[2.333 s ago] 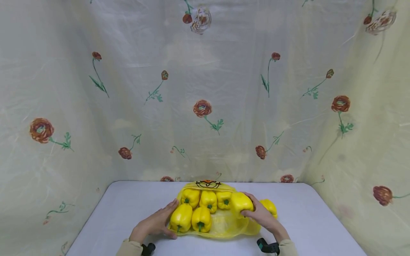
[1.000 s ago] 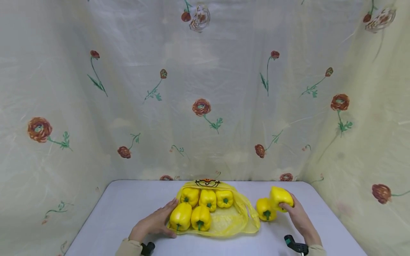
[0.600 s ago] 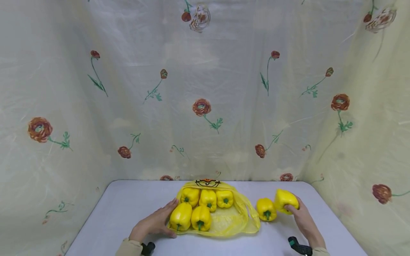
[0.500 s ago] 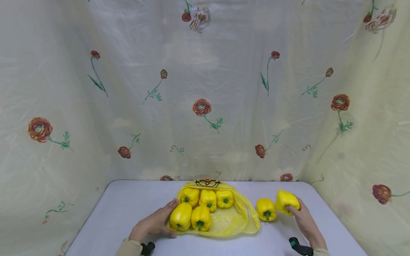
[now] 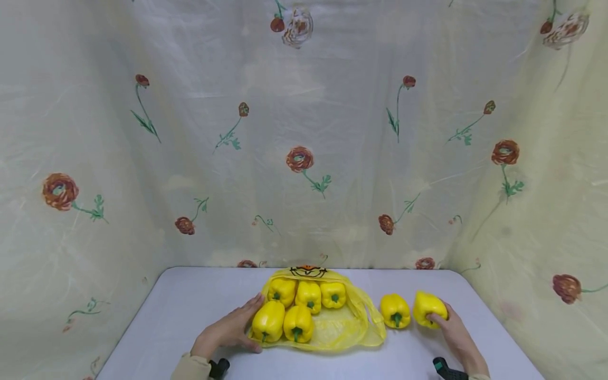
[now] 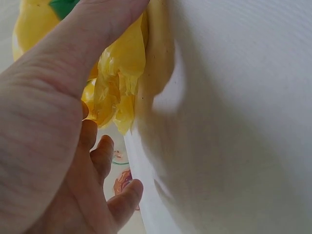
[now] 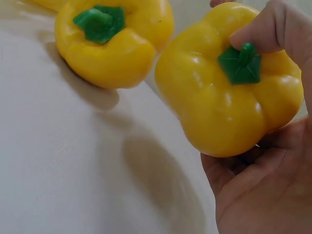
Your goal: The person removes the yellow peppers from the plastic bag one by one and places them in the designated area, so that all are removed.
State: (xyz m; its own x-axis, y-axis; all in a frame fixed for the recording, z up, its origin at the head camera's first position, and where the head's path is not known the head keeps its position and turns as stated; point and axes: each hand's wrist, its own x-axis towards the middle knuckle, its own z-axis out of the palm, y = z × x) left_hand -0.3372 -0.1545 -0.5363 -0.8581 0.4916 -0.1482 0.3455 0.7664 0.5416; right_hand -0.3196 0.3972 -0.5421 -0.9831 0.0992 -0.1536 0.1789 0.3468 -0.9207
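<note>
My right hand (image 5: pixel 452 326) grips a yellow bell pepper (image 5: pixel 429 310) at the right of the table. In the right wrist view that bell pepper (image 7: pixel 229 92) hangs over its own shadow, with the thumb by its green stem. Another bell pepper (image 5: pixel 395 311) lies just left of it on the table. My left hand (image 5: pixel 234 328) rests against the left side of a yellow plastic bag (image 5: pixel 332 332), thumb and fingers spread. Several bell peppers (image 5: pixel 298 323) lie in the mouth of this bag. The left wrist view shows crumpled bag plastic (image 6: pixel 119 73) beside the outstretched fingers (image 6: pixel 124 202).
The white table (image 5: pixel 199 290) carries the bag at its middle, with a loop handle (image 5: pixel 375 314) spread out to the right. A flower-patterned curtain (image 5: pixel 351 132) encloses the back and both sides.
My right hand has carried one bell pepper out from the bag's right side, past the loose one, and lowered it toward the table. My left hand has stayed in place.
</note>
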